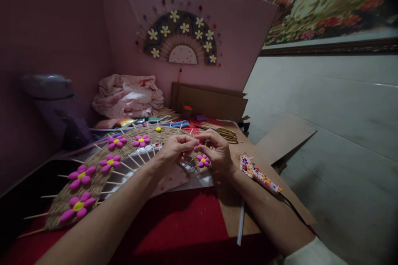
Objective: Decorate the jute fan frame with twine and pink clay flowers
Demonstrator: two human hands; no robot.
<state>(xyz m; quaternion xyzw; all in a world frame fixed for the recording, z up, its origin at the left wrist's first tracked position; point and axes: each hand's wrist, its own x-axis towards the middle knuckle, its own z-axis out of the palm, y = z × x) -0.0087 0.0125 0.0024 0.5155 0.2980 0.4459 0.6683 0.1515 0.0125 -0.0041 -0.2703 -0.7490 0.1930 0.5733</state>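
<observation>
Left hand and right hand meet in the head view, fingertips pinched together on a small pink piece between them, above the right part of a woven arch. The arch lies across the counter, its thin sticks poking outward. Five pink flowers with yellow middles sit on its left half, a yellow dot at the far top, and another pink flower just beside the right hand. Far left lies a crumpled pink cloth.
</observation>
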